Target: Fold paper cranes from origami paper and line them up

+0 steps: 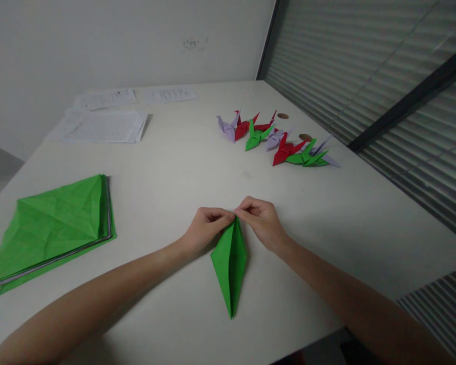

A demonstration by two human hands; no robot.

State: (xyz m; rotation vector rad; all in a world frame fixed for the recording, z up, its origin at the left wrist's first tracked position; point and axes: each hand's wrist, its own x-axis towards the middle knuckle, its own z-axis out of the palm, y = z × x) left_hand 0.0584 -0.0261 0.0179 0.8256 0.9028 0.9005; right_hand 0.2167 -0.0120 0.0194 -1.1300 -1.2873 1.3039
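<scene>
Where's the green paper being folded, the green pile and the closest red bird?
Folded green paper (230, 263), head view, its middle.
Green pile (55, 220), head view, top sheet.
Closest red bird (284, 152), head view, body.

Dim, flat light here, greyish over the white table (175, 162). A soft shadow spreads right of the right hand (264, 223), and another hugs the folded green paper (230, 263). No glare. The blinds (365, 66) look dark and smeared, the far printed sheets (102, 125) too soft to read. Edges bow and stretch.
</scene>
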